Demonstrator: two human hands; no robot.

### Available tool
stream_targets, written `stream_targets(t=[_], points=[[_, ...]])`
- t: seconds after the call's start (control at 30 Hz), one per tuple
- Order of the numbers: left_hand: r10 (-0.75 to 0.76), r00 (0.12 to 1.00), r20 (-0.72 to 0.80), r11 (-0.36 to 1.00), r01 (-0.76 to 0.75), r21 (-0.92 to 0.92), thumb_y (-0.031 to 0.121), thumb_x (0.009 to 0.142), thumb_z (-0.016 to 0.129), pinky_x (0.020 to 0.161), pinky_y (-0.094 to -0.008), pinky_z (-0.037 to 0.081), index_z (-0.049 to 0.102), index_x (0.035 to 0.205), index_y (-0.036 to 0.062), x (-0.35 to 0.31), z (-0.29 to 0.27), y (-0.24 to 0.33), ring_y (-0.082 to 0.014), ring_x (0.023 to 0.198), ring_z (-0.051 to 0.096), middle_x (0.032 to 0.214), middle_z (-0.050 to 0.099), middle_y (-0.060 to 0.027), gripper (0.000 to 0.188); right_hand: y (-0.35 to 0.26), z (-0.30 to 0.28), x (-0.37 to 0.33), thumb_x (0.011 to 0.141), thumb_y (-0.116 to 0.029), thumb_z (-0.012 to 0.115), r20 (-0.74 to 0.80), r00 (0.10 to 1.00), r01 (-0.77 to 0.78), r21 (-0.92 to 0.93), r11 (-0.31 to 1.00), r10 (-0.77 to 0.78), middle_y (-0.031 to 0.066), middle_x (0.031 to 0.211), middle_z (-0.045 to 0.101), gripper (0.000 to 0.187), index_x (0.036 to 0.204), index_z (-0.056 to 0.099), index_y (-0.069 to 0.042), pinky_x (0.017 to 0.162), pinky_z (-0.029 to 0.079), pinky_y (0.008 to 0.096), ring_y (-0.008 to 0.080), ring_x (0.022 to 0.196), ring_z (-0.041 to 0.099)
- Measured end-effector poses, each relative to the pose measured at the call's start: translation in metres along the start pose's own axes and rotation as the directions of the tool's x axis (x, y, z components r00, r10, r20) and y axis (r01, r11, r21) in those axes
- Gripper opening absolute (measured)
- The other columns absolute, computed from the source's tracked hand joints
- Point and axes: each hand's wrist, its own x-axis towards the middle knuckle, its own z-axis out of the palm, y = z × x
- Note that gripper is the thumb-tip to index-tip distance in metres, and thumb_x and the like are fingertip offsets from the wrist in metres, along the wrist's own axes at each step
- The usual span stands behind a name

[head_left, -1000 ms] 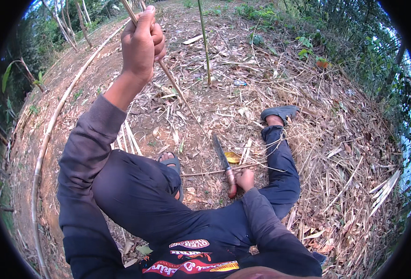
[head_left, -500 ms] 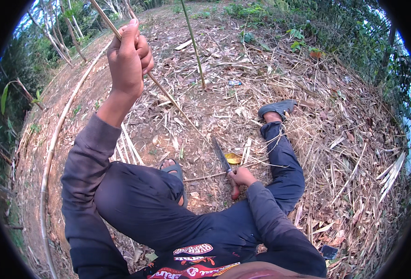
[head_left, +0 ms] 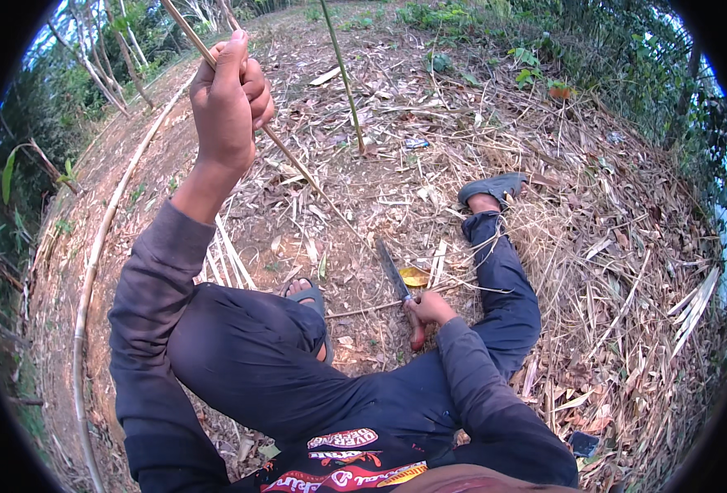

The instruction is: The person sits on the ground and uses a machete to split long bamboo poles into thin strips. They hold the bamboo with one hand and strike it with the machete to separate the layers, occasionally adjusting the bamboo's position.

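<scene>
High on the left, my left hand [head_left: 230, 107] is closed around a thin tan stick [head_left: 302, 168], which slants down to the right. The stick's lower end comes down to the ground close to the tip of a machete [head_left: 393, 269]. My right hand [head_left: 433, 308], low between my legs, grips this machete where its reddish-brown handle meets the blade. The dark blade points away and slightly left, over the leaf litter. From this view I cannot tell whether the blade touches the stick or the ground.
A long pale pole [head_left: 100, 255] runs along the left. Ahead, a thin green stem [head_left: 344, 78] stands upright. A yellow leaf [head_left: 413, 277] lies beside the blade, and pale split strips [head_left: 233, 255] lie past my left knee. My sandaled feet flank the work. A dark flat object [head_left: 583, 444] rests at lower right.
</scene>
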Motion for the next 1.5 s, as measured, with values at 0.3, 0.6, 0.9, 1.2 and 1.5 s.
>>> stream_targets(t=[0.3, 0.6, 0.9, 1.2, 1.5], points=[[0.005, 1.0, -0.013, 1.0, -0.005, -0.001, 0.032, 0.105, 0.053, 0.035, -0.0228, 0.021, 0.042, 0.077, 0.0176, 0.001, -0.001, -0.001, -0.0034, 0.041, 0.023, 0.057, 0.029, 0.0072, 0.033, 0.001, 0.0, 0.0, 0.096, -0.05, 0.055, 0.008, 1.0, -0.019, -0.018, 1.0, 0.019, 0.0228, 0.085, 0.071, 0.055, 0.097, 0.073, 0.002, 0.078, 0.054, 0.0455, 0.0393, 0.082, 0.069], [0.013, 1.0, -0.003, 1.0, -0.013, 0.004, 0.033, 0.105, 0.053, 0.035, -0.023, 0.021, 0.041, 0.076, 0.0176, 0.002, -0.003, -0.002, -0.0036, 0.041, 0.023, 0.057, 0.029, 0.0071, 0.034, -0.003, -0.005, -0.003, 0.096, -0.05, 0.055, 0.024, 1.0, -0.017, 0.003, 1.0, 0.017, 0.0237, 0.086, 0.071, 0.055, 0.097, 0.073, 0.002, 0.078, 0.054, 0.0457, 0.0398, 0.083, 0.069], [0.006, 1.0, -0.014, 1.0, -0.005, 0.015, 0.033, 0.104, 0.054, 0.036, -0.0231, 0.021, 0.04, 0.076, 0.0179, 0.001, -0.002, 0.0, -0.0035, 0.041, 0.023, 0.056, 0.029, 0.0069, 0.035, -0.007, -0.009, -0.005, 0.093, -0.052, 0.059, 0.037, 0.999, -0.029, 0.019, 0.999, 0.028, 0.0317, 0.099, 0.069, 0.063, 0.1, 0.071, 0.01, 0.086, 0.054, 0.0472, 0.0442, 0.095, 0.068], [0.012, 1.0, -0.007, 1.0, -0.012, 0.027, 0.032, 0.105, 0.053, 0.036, -0.0231, 0.021, 0.04, 0.075, 0.0181, 0.003, -0.004, -0.001, -0.0037, 0.041, 0.022, 0.056, 0.03, 0.0067, 0.035, -0.003, -0.006, -0.003, 0.093, -0.052, 0.06, 0.043, 0.998, -0.041, 0.061, 0.997, 0.038, 0.03, 0.098, 0.07, 0.062, 0.102, 0.07, 0.009, 0.086, 0.054, 0.0471, 0.043, 0.094, 0.069], [0.007, 1.0, -0.014, 0.999, -0.007, 0.038, 0.033, 0.104, 0.052, 0.036, -0.0231, 0.022, 0.039, 0.075, 0.0181, 0.002, -0.004, 0.001, -0.0039, 0.042, 0.022, 0.056, 0.03, 0.0067, 0.035, -0.008, -0.01, -0.006, 0.093, -0.05, 0.06, 0.051, 0.998, -0.034, 0.067, 0.997, 0.031, 0.0293, 0.097, 0.07, 0.058, 0.1, 0.071, 0.007, 0.085, 0.054, 0.0465, 0.0423, 0.094, 0.069]])
